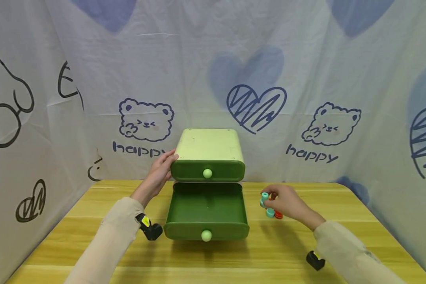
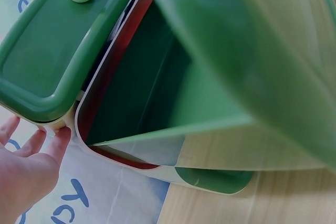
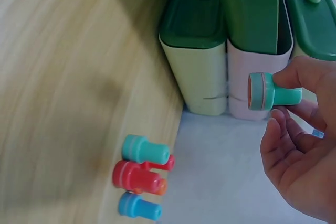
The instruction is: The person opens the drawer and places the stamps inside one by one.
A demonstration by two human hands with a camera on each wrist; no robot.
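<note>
My right hand (image 1: 287,201) pinches a teal toy stamp (image 3: 273,93) by its narrow handle, above the table and right of the drawer unit. Several more stamps stand under that hand: a teal one (image 3: 144,149), a red one (image 3: 135,176) and a blue one (image 3: 137,206). Against the left side of the drawer unit (image 1: 209,144), near its top, rests my left hand (image 1: 157,173), fingertips touching the casing. The middle drawer (image 1: 207,211) is pulled out, its green inside holding nothing visible. Above it the top drawer (image 1: 188,170) is closed.
The unit stands on a wood-grain table (image 1: 287,252). Its bottom drawer (image 3: 194,19) is closed, hidden under the pulled-out one in the head view. A printed cloth (image 1: 198,79) hangs behind and on both sides.
</note>
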